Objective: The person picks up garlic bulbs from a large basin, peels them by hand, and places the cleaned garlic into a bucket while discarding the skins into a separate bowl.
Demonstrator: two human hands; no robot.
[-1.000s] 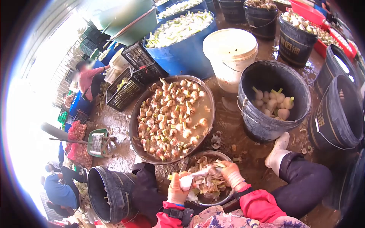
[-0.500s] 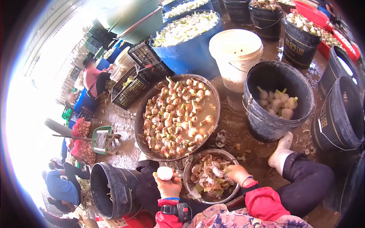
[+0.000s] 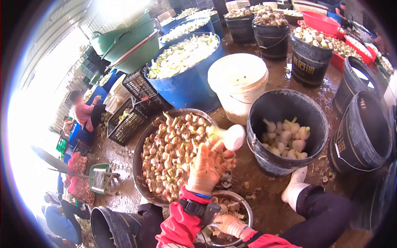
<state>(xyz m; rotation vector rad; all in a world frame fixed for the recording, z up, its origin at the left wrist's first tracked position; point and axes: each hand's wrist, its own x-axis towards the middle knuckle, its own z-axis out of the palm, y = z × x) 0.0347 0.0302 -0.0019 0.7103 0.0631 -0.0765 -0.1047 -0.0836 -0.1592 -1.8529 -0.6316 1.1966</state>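
Note:
My left hand (image 3: 209,167), in an orange glove, is raised over the edge of a wide basin (image 3: 138,165) of unpeeled garlic bulbs in murky water. Its fingers are spread. A peeled white garlic bulb (image 3: 234,137) with a green stem, blurred by motion, is just beyond the fingertips. Past it stands a black bucket (image 3: 258,159) with several peeled bulbs at the bottom. Low in front of me, my right hand (image 3: 229,224) is at a metal bowl (image 3: 249,213) of garlic skins. Its fingers are curled, and what they hold is hidden.
A white bucket (image 3: 240,97) stands beyond the basin, beside a blue tub (image 3: 186,91) of peeled garlic. Black buckets (image 3: 359,140) line the right. At left are a small green stool (image 3: 99,178), red net sacks (image 3: 77,188) and seated people. The floor is wet.
My left hand has swung up and forward from beside the bowl, and the bulb has gone from its palm to beyond its fingertips. My right hand has moved nearer me at the bowl.

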